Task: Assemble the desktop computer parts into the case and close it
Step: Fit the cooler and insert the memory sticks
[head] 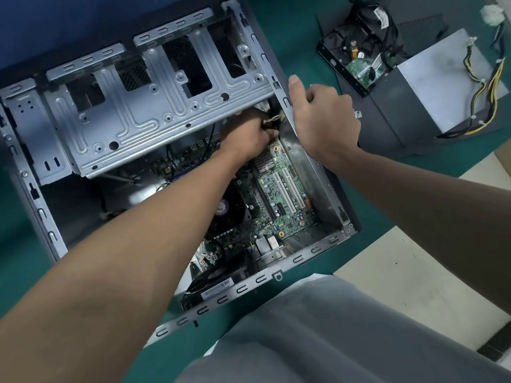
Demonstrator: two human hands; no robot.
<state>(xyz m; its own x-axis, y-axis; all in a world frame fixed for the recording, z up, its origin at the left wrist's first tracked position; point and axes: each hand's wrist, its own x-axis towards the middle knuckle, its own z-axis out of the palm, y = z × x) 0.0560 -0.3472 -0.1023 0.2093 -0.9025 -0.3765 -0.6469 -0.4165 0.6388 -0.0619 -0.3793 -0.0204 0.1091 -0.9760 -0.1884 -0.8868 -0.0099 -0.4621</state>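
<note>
In the open case point(315, 189) on the tabletop point(22, 258), the left hand point(246, 134) pinches a cable plug point(272, 122) above the motherboard point(284, 194) while the right hand point(323, 117) grips the case's wall; seating the plug squarely seems next.

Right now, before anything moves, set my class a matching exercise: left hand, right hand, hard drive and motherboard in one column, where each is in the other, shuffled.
1. left hand
2. right hand
3. hard drive
4. motherboard

A. outside the case, beside the power supply
B. grips the case's rim
C. flat inside the case
D. holds a connector inside the case

Pairs: 1-D, 2-B, 3-A, 4-C.
</note>
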